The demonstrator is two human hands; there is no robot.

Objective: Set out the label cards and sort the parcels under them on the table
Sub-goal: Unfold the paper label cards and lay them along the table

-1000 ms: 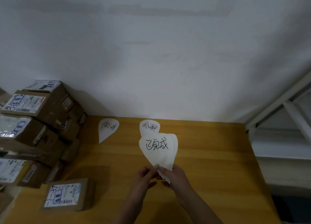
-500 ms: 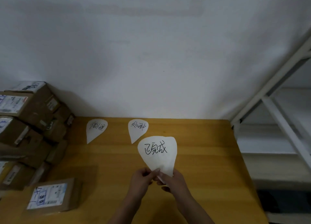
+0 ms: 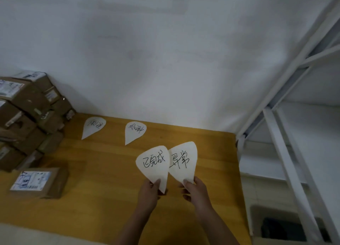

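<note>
Pinching teardrop paper cards (image 3: 153, 163): left hand (image 3: 150, 191), right hand (image 3: 194, 190).

Cards and parcels on a table (image 3: 110, 198) set against a wall (image 3: 147, 60).

Card one (image 3: 93, 127) and card two (image 3: 134, 132) lie apart near the table's back edge, card one to the left. In front of them and further right, above the table, the left hand (image 3: 150, 191) pinches card three (image 3: 153, 163) and the right hand (image 3: 195, 191) pinches card four (image 3: 182, 162), their inner edges meeting. A parcel stack (image 3: 27, 115) fills the back-left corner, with a lone parcel (image 3: 36, 182) before it. A rack (image 3: 287, 134) stands to the table's right.
</note>
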